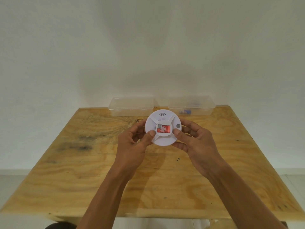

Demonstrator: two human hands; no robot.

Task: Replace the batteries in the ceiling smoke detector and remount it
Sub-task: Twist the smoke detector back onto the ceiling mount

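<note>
A round white smoke detector (163,116) is held above the middle of the wooden table (82,162), its front face toward me. The face has raised ribs, a red sticker with a small code label at its centre, a wave symbol near the top and a grey button on the right. My left hand (133,146) grips its left edge, thumb on the face. My right hand (196,142) grips the right and lower edge, thumb pressed on the face too. The detector's back is hidden.
Two clear plastic boxes stand at the table's far edge against the white wall: the left box (131,106) looks empty, the right box (191,105) holds small blue items (185,111), too blurred to identify. Pale floor shows past both table sides.
</note>
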